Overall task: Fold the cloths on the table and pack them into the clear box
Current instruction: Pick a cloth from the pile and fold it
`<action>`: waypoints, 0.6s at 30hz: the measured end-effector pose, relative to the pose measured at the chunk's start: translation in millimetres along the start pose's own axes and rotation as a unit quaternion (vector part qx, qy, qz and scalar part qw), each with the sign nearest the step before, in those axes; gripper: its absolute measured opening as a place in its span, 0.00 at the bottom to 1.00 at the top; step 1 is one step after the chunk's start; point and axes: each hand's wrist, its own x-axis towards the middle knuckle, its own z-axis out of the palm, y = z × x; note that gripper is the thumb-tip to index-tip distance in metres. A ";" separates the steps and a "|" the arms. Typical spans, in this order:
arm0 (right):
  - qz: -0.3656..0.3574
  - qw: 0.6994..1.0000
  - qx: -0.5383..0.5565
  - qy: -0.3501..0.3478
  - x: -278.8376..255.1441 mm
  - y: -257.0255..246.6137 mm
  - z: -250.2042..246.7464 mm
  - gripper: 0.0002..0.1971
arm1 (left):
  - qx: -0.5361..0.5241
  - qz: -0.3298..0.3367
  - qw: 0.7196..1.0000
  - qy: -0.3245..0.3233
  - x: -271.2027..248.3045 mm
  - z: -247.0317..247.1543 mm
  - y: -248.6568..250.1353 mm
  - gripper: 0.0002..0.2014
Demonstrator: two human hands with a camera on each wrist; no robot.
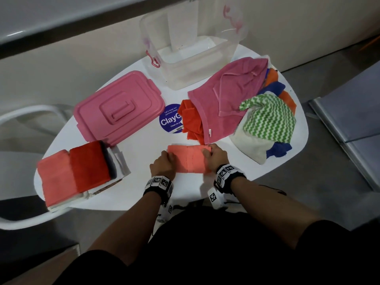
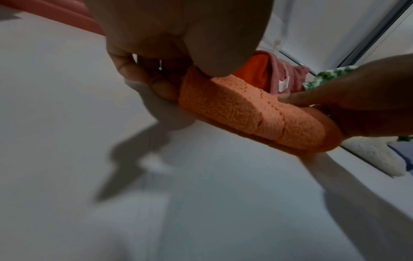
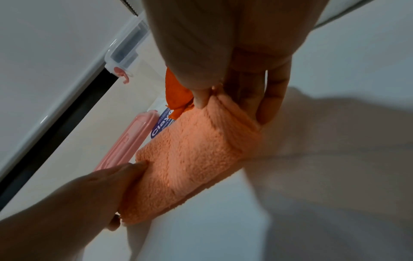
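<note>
Salmon terry cloth (image 1: 190,158), folded to a strip, sits on the worktop (image 1: 141,182), left hand (image 1: 162,163) and right hand (image 1: 216,155) pinching its ends. Folded stack (image 1: 76,171) waits; loose pile (image 1: 246,103) remains; clear box (image 1: 193,64) looks empty.

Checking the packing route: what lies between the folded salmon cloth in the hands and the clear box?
In the head view, between the salmon cloth and the clear box lie a crumpled orange cloth, a round blue sticker, then bare table.

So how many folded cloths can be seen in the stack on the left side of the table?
2 on top: a salmon cloth at the left, a red cloth beside it. White layers beneath may hide more.
</note>
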 end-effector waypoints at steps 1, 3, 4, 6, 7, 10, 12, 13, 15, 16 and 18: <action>-0.005 0.999 -0.031 0.002 1.7 -1.3 -0.4 0.19 | -0.011 -0.017 1.000 0.011 -0.5 1.8 0.9 0.16; -0.043 0.991 -0.124 0.014 4.1 -3.8 -3.1 0.19 | -0.055 -0.050 0.997 0.031 -0.7 2.7 3.1 0.18; -0.085 0.981 -0.170 0.028 5.4 -3.7 -4.5 0.19 | -0.079 -0.067 0.994 0.036 -0.9 1.9 4.0 0.20; -0.184 0.953 -0.238 0.046 8.7 -1.6 -9.2 0.19 | -0.089 -0.090 0.991 0.042 -2.1 0.1 7.3 0.27; -0.230 0.938 -0.255 0.038 10.5 -0.6 -11.5 0.18 | -0.069 -0.092 0.993 0.038 -2.2 0.4 8.8 0.29; -0.314 0.900 -0.302 -0.020 12.5 2.6 -17.5 0.11 | -0.014 -0.089 0.996 0.004 -1.0 5.4 12.9 0.30; -0.311 0.889 -0.336 -0.032 13.1 4.6 -20.5 0.09 | -0.057 -0.087 0.995 -0.006 1.1 8.2 16.8 0.26; -0.301 0.891 -0.338 -0.034 13.5 5.9 -21.2 0.10 | -0.097 -0.091 0.991 -0.006 1.6 9.2 18.9 0.24; -0.301 0.897 -0.320 -0.043 13.1 3.7 -26.7 0.13 | -0.182 -0.108 0.977 -0.007 0.9 7.1 24.3 0.20; -0.312 0.903 -0.289 -0.062 13.9 1.5 -29.6 0.18 | -0.213 -0.111 0.971 -0.011 0.2 4.2 27.4 0.19; -0.327 0.919 -0.175 -0.138 15.6 -7.0 -35.7 0.33 | -0.257 -0.078 0.963 -0.031 -0.2 -7.3 33.5 0.19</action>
